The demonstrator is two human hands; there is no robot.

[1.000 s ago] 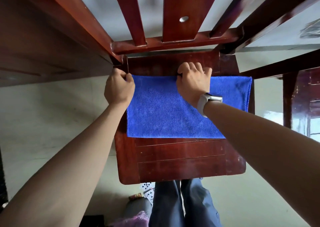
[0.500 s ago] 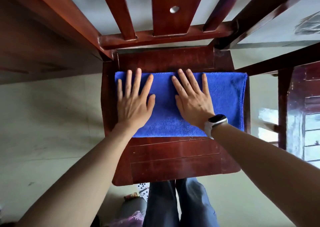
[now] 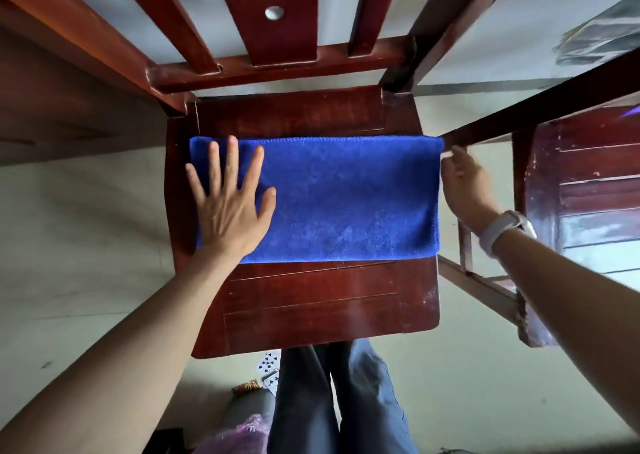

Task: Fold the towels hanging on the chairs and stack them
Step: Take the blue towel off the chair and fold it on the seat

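Towel (image 3: 346,197) flat on wooden chair seat (image 3: 311,301); tiled floor (image 3: 86,245) below.

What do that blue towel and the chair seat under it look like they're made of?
The blue towel looks like microfibre or terry cloth: a fuzzy, matte, short-pile surface. The chair seat looks like dark red-brown wood with a glossy varnish: it shows plank seams, faint grain and soft reflections, with pale scuffs at the edges.

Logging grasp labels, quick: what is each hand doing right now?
Left hand: open, fingers spread flat on the folded blue terry towel.
Right hand: at the towel's right edge; a grip cannot be told.
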